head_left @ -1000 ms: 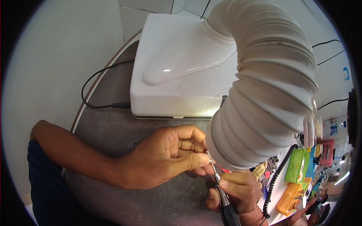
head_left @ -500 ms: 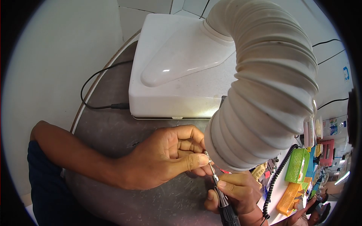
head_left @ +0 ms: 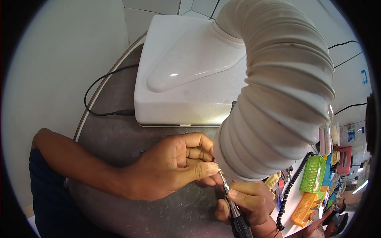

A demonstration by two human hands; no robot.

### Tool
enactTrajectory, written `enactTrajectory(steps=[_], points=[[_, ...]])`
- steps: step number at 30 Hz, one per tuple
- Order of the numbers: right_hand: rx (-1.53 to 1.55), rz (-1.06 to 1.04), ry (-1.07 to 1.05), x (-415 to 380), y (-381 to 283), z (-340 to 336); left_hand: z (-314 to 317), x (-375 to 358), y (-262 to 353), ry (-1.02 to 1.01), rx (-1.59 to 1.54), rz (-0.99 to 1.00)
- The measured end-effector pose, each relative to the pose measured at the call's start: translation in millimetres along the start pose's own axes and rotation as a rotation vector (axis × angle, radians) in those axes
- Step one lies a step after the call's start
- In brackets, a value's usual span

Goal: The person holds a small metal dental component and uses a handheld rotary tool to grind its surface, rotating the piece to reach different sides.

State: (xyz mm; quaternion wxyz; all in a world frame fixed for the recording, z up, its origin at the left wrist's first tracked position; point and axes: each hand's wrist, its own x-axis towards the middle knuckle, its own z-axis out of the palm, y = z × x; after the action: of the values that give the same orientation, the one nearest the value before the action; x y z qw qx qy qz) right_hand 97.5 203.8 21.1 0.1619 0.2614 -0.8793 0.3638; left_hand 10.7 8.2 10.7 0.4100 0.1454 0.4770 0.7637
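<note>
My left hand (head_left: 180, 168) is closed in a pinch, thumb against fingers, around a tiny piece that its fingertips mostly hide. Wrapped about a rotary handpiece (head_left: 235, 212) with a black body and silver nose, my right hand (head_left: 252, 201) is closed too. The handpiece's thin bit reaches up to the tip of my left thumb, at the small piece. Just above both hands is the open end of a ribbed white suction hose (head_left: 274, 107), which bends down from a white dust extractor box (head_left: 178, 107).
A dark, scratched tabletop (head_left: 115, 142) lies under my hands. A black cable (head_left: 89, 89) plugs into the box's left side. At right are a coiled black cord (head_left: 283, 202), a green basket (head_left: 312, 174) and an orange basket (head_left: 303, 208). Another person (head_left: 329, 226) is at the lower right.
Almost nothing differs. The view has shifted very slightly, and both hands keep the same grip, with the bit still at the left fingertips.
</note>
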Motion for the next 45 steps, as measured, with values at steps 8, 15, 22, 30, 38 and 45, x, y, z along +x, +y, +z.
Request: enactTrajectory(steps=[8,15,22,30,38,45], points=[[-0.036,-0.031,0.0,0.6,5.4,0.9,0.5,-0.2,0.2,0.001,-0.019,0.018],[-0.015,-0.008,0.035,-3.8,7.6,1.8,2.0,0.5,1.3,0.016,-0.083,-0.017],[-0.038,-0.02,0.011,1.0,6.0,2.1,1.8,0.4,0.1,-0.003,-0.102,-0.032],[-0.027,-0.001,-0.022,-0.8,5.7,2.0,0.5,0.0,-0.2,-0.001,-0.042,-0.046],[-0.061,0.022,-0.011,1.2,2.2,1.8,0.2,-0.2,1.4,-0.01,-0.043,-0.046],[0.081,0.05,0.012,-5.9,4.5,3.2,0.6,-0.7,2.3,-0.009,-0.034,-0.044]])
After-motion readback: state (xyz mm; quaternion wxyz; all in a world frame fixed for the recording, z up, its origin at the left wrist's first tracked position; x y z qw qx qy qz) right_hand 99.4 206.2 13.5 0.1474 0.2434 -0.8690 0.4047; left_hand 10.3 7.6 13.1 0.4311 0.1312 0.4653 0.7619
